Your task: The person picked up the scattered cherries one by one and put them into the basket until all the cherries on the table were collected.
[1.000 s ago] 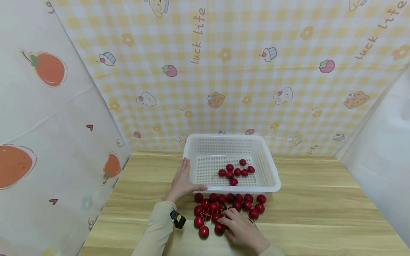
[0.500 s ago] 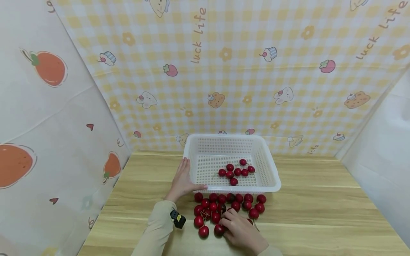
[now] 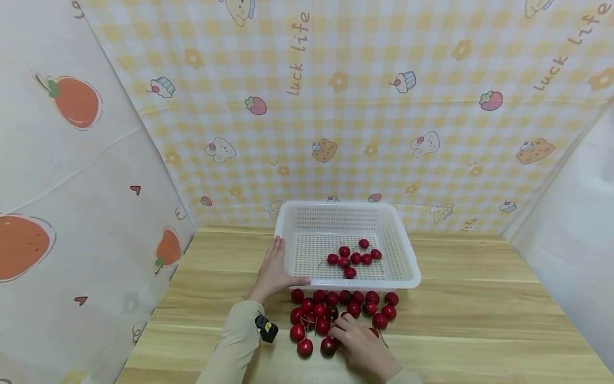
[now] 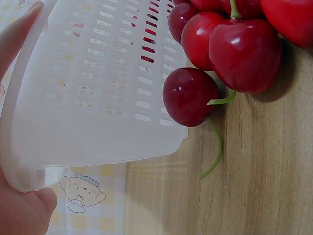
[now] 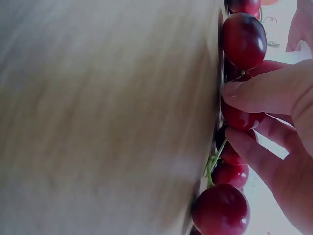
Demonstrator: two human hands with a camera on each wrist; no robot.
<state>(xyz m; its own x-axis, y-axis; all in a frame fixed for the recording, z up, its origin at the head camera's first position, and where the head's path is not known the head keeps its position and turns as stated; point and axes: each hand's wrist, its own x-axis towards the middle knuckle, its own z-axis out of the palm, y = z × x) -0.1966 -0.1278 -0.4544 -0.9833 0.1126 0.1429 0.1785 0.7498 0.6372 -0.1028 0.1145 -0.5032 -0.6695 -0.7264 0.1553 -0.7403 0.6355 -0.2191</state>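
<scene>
My left hand (image 3: 274,274) grips the front left corner of a white perforated plastic basket (image 3: 364,284). Its thumb lies along the front rim while the fingers reach over the left side. With the thumb and fingers of my right hand (image 3: 363,348) I pinch a dark red cherry (image 5: 243,119) low at the table; the head view mostly hides this fruit behind the hand. Loose cherries (image 3: 305,348), several with green stems, crowd the tabletop around the right fingers and up to the basket's front wall. Inside the basket, several more cherries (image 3: 350,272) rest on the bottom, right of centre.
The light wooden table (image 3: 470,304) extends to both sides of the basket. Behind it hangs a yellow checked cloth (image 3: 268,138), close to the basket's back wall. Pale printed sheets (image 3: 96,170) line the sides. A small black device (image 3: 266,328) sits on the left wrist.
My right hand shifts only slightly among the loose cherries, nudging a few of them. The left hand and the basket stay where they were.
</scene>
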